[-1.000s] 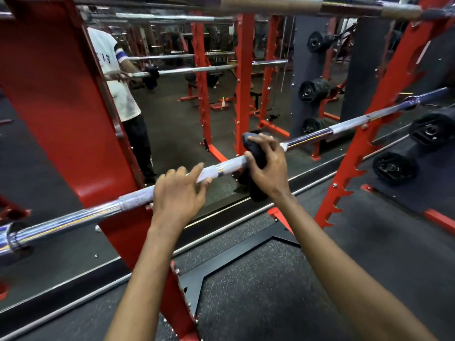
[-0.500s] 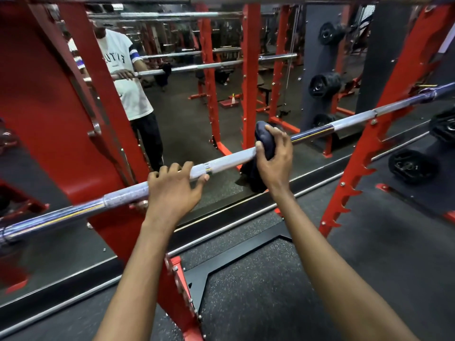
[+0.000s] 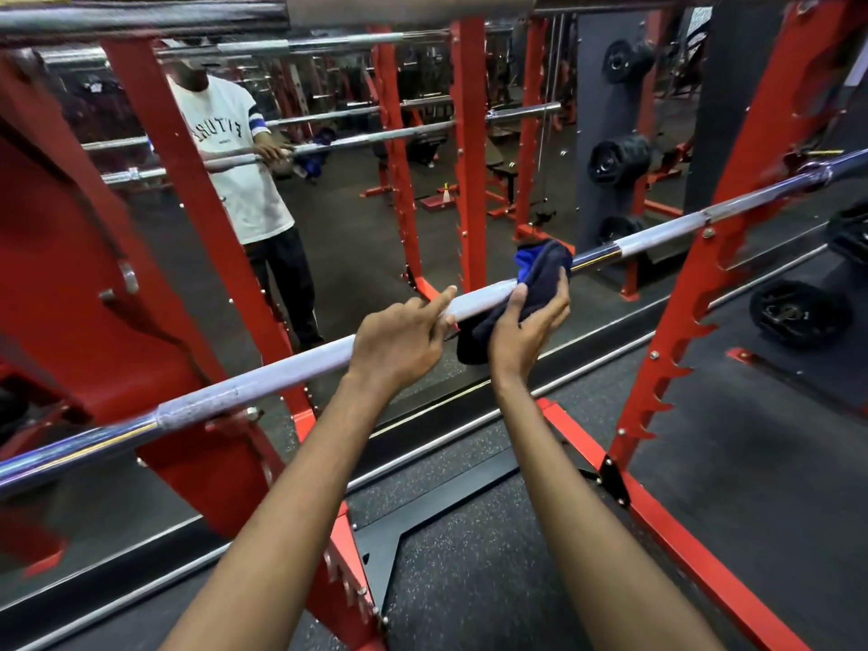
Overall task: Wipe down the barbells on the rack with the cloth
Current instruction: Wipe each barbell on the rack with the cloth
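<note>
A silver barbell (image 3: 282, 373) lies across the red rack (image 3: 676, 331), running from lower left to upper right. My left hand (image 3: 399, 340) rests over the bar near its middle, fingers curled around it with the index finger stretched along the top. Just to its right, my right hand (image 3: 526, 331) grips a dark navy cloth (image 3: 540, 279) wrapped around the bar from below. A second barbell (image 3: 404, 4) crosses the top of the view, close and blurred.
A mirror behind the rack reflects a person in a white T-shirt (image 3: 235, 180) and more red racks. Black weight plates (image 3: 798, 314) sit at the right and on a grey pillar (image 3: 617, 159). The floor (image 3: 751, 486) is dark speckled rubber.
My right hand turned from on top of the bar to beneath it, still gripping the cloth. My left hand now lies closer to the cloth. The camera tilted up and left.
</note>
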Demonstrator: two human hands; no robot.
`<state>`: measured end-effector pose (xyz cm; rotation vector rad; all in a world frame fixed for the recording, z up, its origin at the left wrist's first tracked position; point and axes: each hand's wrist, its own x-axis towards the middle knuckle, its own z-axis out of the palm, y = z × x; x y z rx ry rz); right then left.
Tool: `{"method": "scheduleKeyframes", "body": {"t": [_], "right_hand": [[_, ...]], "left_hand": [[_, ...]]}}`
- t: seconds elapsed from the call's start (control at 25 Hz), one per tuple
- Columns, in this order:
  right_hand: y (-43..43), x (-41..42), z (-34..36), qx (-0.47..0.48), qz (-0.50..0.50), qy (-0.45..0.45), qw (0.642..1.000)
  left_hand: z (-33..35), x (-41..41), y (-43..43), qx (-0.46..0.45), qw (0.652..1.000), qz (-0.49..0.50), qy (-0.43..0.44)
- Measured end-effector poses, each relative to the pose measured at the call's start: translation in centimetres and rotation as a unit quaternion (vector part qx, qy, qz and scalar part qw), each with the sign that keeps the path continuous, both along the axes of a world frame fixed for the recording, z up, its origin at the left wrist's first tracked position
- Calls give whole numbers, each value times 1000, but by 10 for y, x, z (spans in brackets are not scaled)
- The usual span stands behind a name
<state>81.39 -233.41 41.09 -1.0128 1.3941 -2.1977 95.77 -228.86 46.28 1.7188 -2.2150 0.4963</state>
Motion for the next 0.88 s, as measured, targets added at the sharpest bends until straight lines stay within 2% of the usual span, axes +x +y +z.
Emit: {"method": "scheduleKeyframes", "body": {"t": [0.08, 0.16, 0.24, 0.32, 0.4, 0.44, 0.52, 0.6, 0.64, 0.68, 0.8, 0.88], "right_hand": [[-3, 8, 2, -2, -8, -89, 996], [-3, 17, -1, 6, 33, -188, 982], [0, 20, -2, 31, 91, -301, 949], [-4, 12, 6, 54, 108, -394, 911], [-12, -3, 18, 80, 147, -479, 862], [-15, -10, 24, 90, 166, -514, 837], [-24, -22, 26, 84, 181, -549, 812], [-28, -28, 13, 108, 199, -526, 820], [-26, -28, 3, 107, 201, -499, 836], [-24, -30, -5, 96, 167, -457, 868], [-10, -38, -9, 66, -1, -227, 972], [-7, -51, 7, 27, -97, -79, 992]], "left_hand": [[-5, -1, 0, -29, 1000, 5, 0], [-8, 0, -1, -47, 999, 4, 17], [-8, 0, -1, -53, 998, 3, 36], [-7, -1, 1, -56, 997, 3, 46], [-6, -1, 2, -52, 997, -1, 51], [-6, -2, 2, -50, 997, -2, 51], [-7, -2, 2, -48, 998, 3, 40], [-7, -3, -1, -49, 998, 17, 22], [-9, -3, -2, -48, 998, 28, 11], [-10, -4, -2, -43, 998, 38, -4], [-6, -12, -5, -10, 998, 52, -15], [1, -20, -13, 4, 999, 35, -16]]}}
